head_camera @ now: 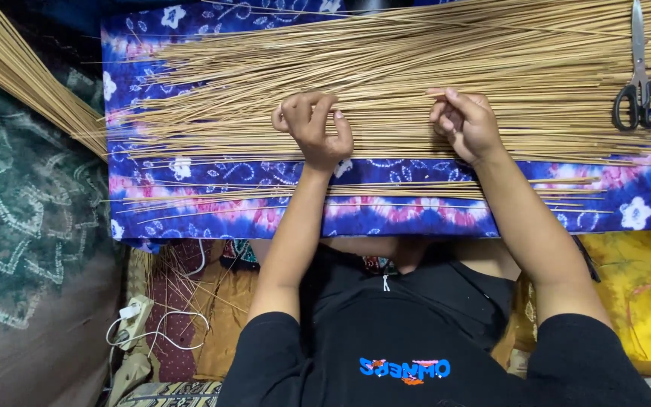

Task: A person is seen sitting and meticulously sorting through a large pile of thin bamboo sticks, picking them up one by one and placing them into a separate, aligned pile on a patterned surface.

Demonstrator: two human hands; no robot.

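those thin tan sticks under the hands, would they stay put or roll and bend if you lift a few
The tan sticks look very thin and long, so a few lifted by one end would probably flex and feel light. Being round and loosely spread over the patterned cloth, they would likely roll or scatter when pushed. The left hand and right hand rest curled on them.

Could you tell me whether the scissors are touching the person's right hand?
Apart. The head view shows the scissors lying on the sticks, well away from the right hand.
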